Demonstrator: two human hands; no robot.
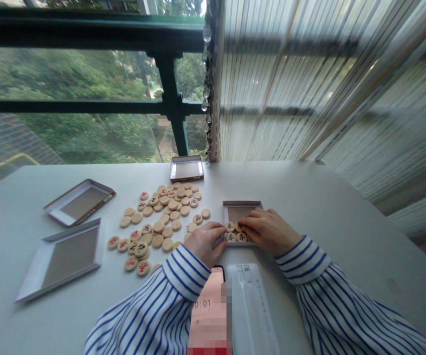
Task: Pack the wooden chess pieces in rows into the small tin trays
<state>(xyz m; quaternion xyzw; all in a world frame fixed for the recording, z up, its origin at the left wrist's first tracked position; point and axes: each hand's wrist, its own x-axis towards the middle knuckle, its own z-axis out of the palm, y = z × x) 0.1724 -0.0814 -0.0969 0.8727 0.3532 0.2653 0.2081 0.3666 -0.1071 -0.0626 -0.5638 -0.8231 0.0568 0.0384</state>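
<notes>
Several round wooden Chinese chess pieces point(230, 237) with black characters sit in two rows in the near left part of a shallow open box point(242, 203). My right hand point(271, 230) reaches over the box's right side, its fingertips closed on a chess piece point(238, 227) in the upper row. My left hand point(206, 242) is at the box's left wall, fingers bent and closed around that edge. To the left of my left hand, many loose chess pieces point(167, 244) lie spread and partly stacked, some plain side up, others showing red or black characters.
Two open box parts point(96, 266) point(83, 222) lie at the left, and a smaller one point(186, 178) at the back. A phone point(209, 315) and a white case point(251, 305) lie at the front of the white table point(345, 222). A window and string curtain point(272, 98) stand behind.
</notes>
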